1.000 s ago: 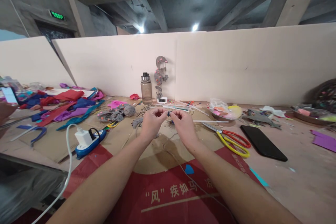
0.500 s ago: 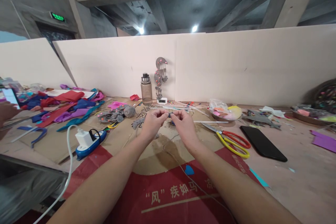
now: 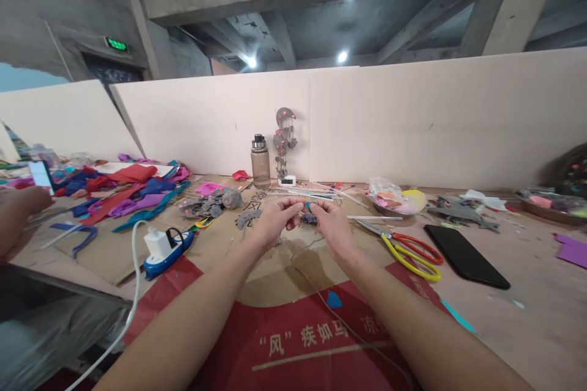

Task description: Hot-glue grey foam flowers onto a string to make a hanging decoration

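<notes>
Right grip (image 3: 335, 225) pinches a small teal piece (image 3: 307, 206), left grip (image 3: 277, 220) right beside it, hold unclear, the piece seemingly unfinished, while beyond both a grey hanging ornament (image 3: 282, 142) looks assembled!

- A pinkish table (image 3: 541, 330) carries a red-and-tan sheet (image 3: 257, 293) across its middle.
- A black phone (image 3: 466, 256) lies flat at right.
- Behind it lie grey cutouts (image 3: 463, 212).
- A purple piece (image 3: 572, 250) lies farther right.
- A shallow dish (image 3: 398, 210) sits near the back.

Glaring lamps (image 3: 342, 57), dim concrete ceiling (image 3: 330, 30), soft shadow on brown sheet (image 3: 259, 289), stretched edges
</notes>
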`<act>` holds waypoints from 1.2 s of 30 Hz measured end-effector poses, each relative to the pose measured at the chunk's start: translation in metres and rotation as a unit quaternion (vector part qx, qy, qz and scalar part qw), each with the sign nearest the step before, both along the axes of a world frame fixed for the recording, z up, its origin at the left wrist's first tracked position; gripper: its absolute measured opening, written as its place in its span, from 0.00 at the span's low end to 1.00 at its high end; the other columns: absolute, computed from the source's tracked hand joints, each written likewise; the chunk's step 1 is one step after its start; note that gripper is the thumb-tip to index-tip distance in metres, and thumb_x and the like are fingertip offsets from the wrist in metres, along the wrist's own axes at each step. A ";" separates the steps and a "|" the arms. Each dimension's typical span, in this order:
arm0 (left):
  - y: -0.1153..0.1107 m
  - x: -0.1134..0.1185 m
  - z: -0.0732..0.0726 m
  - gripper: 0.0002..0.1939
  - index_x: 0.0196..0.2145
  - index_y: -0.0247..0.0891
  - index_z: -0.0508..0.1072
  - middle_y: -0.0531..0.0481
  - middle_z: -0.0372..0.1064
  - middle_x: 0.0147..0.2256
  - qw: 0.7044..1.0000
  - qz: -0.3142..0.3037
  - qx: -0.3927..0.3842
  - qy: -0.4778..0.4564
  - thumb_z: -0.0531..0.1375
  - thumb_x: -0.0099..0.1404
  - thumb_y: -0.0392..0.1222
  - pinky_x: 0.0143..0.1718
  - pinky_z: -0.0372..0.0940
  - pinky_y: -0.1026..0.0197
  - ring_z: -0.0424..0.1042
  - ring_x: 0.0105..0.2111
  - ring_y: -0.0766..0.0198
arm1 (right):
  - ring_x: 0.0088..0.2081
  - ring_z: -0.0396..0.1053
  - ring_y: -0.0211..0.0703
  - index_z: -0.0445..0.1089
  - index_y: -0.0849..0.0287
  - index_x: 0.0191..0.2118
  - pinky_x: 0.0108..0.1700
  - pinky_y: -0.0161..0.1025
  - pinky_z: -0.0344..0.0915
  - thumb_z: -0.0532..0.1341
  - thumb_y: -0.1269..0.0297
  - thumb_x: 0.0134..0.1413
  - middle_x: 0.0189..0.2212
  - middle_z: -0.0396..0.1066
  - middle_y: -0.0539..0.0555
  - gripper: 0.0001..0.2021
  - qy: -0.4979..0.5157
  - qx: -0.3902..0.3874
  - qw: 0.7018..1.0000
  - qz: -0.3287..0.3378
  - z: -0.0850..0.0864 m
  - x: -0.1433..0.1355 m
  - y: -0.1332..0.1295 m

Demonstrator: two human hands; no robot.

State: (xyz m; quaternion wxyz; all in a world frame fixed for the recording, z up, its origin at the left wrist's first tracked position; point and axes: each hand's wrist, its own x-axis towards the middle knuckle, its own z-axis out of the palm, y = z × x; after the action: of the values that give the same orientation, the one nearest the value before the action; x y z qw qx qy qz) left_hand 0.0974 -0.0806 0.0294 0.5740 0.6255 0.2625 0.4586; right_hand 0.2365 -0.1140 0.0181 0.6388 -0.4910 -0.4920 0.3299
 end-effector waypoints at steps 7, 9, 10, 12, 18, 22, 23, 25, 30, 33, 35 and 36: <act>0.003 0.002 -0.007 0.20 0.32 0.33 0.73 0.48 0.71 0.30 1.000 0.008 0.003 0.025 0.64 0.55 0.56 0.19 0.49 0.68 0.57 0.18 0.75 | 0.19 0.47 0.31 0.61 0.57 0.24 0.22 0.33 0.43 0.60 0.52 0.41 0.17 0.56 0.43 0.14 0.047 -0.033 0.998 0.005 -0.009 0.010 -0.001; 0.005 0.003 -0.010 0.20 0.30 0.33 0.73 0.49 0.70 0.28 0.999 0.017 0.004 0.037 0.64 0.55 0.57 0.18 0.49 0.68 0.57 0.18 0.75 | 0.19 0.45 0.31 0.59 0.57 0.23 0.21 0.33 0.41 0.61 0.52 0.40 0.16 0.53 0.42 0.15 0.062 -0.040 0.997 0.002 -0.010 0.010 0.000; 0.006 0.003 -0.011 0.21 0.30 0.33 0.74 0.50 0.70 0.27 0.999 0.020 0.004 0.039 0.64 0.54 0.57 0.18 0.49 0.68 0.57 0.18 0.75 | 0.19 0.45 0.31 0.58 0.57 0.22 0.21 0.33 0.41 0.61 0.52 0.40 0.16 0.52 0.42 0.15 0.063 -0.040 0.997 0.001 -0.010 0.010 0.000; 0.006 0.004 -0.011 0.21 0.31 0.33 0.74 0.49 0.71 0.27 0.999 0.016 -0.001 0.039 0.65 0.54 0.57 0.19 0.51 0.68 0.60 0.19 0.74 | 0.19 0.45 0.31 0.58 0.57 0.21 0.22 0.33 0.41 0.61 0.53 0.41 0.16 0.51 0.42 0.14 0.052 -0.036 0.998 0.003 -0.011 0.009 -0.001; -0.002 0.006 -0.008 0.19 0.30 0.33 0.75 0.47 0.73 0.29 0.999 0.004 0.002 0.037 0.66 0.53 0.54 0.24 0.58 0.66 0.66 0.23 0.70 | 0.20 0.46 0.31 0.62 0.58 0.23 0.23 0.34 0.43 0.59 0.54 0.43 0.17 0.54 0.43 0.13 0.022 -0.042 0.999 0.014 -0.014 0.006 -0.003; -0.003 0.007 -0.010 0.14 0.27 0.33 0.75 0.51 0.70 0.23 0.999 0.026 0.019 0.039 0.67 0.51 0.49 0.23 0.57 0.66 0.65 0.21 0.70 | 0.20 0.47 0.32 0.63 0.58 0.25 0.25 0.35 0.45 0.60 0.53 0.44 0.18 0.57 0.43 0.13 0.011 -0.040 0.999 0.014 -0.017 0.003 -0.006; -0.003 0.008 -0.011 0.14 0.27 0.33 0.75 0.51 0.69 0.23 0.998 0.037 0.020 0.043 0.67 0.51 0.48 0.23 0.57 0.66 0.65 0.22 0.70 | 0.20 0.47 0.32 0.63 0.58 0.26 0.25 0.35 0.45 0.60 0.52 0.44 0.18 0.57 0.43 0.13 0.006 -0.040 0.999 0.013 -0.017 0.002 -0.008; -0.004 0.008 -0.012 0.13 0.27 0.33 0.75 0.51 0.69 0.22 0.996 0.059 0.023 0.056 0.66 0.52 0.47 0.22 0.57 0.67 0.65 0.22 0.70 | 0.21 0.46 0.32 0.62 0.58 0.25 0.26 0.35 0.45 0.60 0.53 0.45 0.18 0.56 0.43 0.13 -0.007 -0.041 0.999 0.010 -0.016 0.000 -0.011; -0.005 0.008 -0.010 0.11 0.27 0.34 0.74 0.53 0.67 0.20 0.987 0.101 0.065 0.108 0.63 0.54 0.46 0.22 0.56 0.67 0.62 0.20 0.71 | 0.23 0.49 0.34 0.64 0.59 0.25 0.27 0.35 0.47 0.59 0.55 0.45 0.19 0.55 0.45 0.12 -0.046 -0.022 0.999 -0.005 -0.017 -0.002 -0.013; -0.004 0.007 -0.009 0.10 0.25 0.34 0.72 0.55 0.64 0.19 0.981 0.118 0.085 0.125 0.61 0.54 0.45 0.22 0.54 0.66 0.59 0.19 0.72 | 0.23 0.49 0.33 0.65 0.59 0.27 0.27 0.35 0.47 0.60 0.53 0.45 0.20 0.56 0.45 0.13 -0.038 -0.023 0.999 0.006 -0.020 -0.002 -0.012; -0.002 0.006 -0.009 0.09 0.24 0.34 0.71 0.56 0.63 0.18 0.981 0.123 0.086 0.124 0.60 0.54 0.44 0.21 0.52 0.66 0.57 0.18 0.72 | 0.22 0.47 0.32 0.66 0.59 0.28 0.25 0.35 0.45 0.61 0.52 0.45 0.20 0.56 0.45 0.14 -0.018 -0.036 0.999 0.021 -0.020 -0.003 -0.012; -0.001 0.006 -0.009 0.09 0.24 0.35 0.71 0.57 0.62 0.18 0.982 0.124 0.084 0.120 0.60 0.54 0.44 0.21 0.52 0.66 0.56 0.18 0.73 | 0.21 0.47 0.32 0.67 0.59 0.30 0.24 0.35 0.44 0.61 0.52 0.44 0.21 0.57 0.45 0.14 -0.004 -0.041 0.999 0.031 -0.019 -0.004 -0.012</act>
State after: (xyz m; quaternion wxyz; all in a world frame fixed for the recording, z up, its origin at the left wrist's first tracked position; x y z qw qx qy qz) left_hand 0.1038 -0.0816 0.0208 0.4228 0.6844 0.3653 0.4684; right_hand 0.2328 -0.1265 -0.0010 0.6055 -0.5027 -0.4958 0.3673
